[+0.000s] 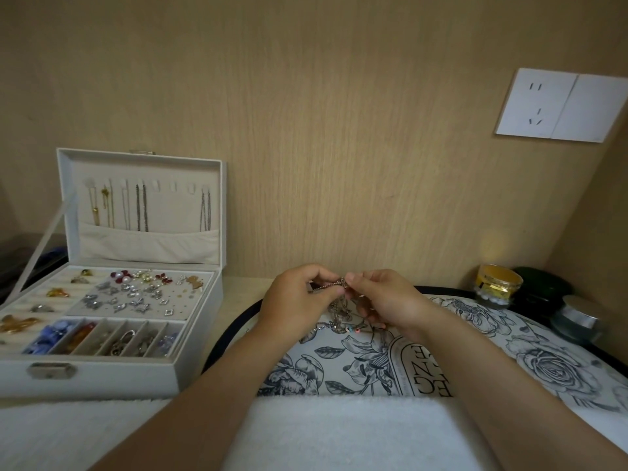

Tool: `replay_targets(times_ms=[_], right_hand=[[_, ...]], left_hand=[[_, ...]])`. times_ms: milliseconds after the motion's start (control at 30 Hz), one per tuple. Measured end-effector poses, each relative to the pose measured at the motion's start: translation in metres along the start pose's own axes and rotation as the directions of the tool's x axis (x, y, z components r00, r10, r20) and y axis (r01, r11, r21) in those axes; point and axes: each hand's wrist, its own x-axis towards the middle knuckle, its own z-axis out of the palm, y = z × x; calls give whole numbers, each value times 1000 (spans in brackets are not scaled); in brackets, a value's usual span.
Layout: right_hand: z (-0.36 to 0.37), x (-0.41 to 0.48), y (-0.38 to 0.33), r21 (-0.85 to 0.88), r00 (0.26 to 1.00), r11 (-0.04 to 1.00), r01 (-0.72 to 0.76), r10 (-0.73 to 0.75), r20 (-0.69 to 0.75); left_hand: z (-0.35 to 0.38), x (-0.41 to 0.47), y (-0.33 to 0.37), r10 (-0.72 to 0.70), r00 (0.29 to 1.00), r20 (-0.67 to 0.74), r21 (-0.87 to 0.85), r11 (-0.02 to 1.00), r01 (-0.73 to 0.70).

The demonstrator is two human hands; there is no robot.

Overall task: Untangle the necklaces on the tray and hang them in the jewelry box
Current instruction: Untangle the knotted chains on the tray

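Pinching the necklace knot w/ both hands: left hand and right hand each nip a strand just above the far end of the floral tray. Chains look thin, light, slippery, snap-prone imo, so I'd grip close to the knot. Tray lettering is upside down, unreadable tbh.
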Motion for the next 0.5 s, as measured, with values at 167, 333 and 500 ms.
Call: replay_targets(times_ms=[167,333,500], right_hand=[[-2,-2,-3,-104,1000,995,-3,3,2],[0,1,-1,22,997,998,-51,52,-58],[2,-2,-3,-119,999,993,8,-11,-30]], left_hand=[[-1,2,-2,44,999,-22,42,998,-43],[-2,5,-4,128,989,-70,136,984,-118],[-4,5,2,216,962,-169,94,975,-203]])
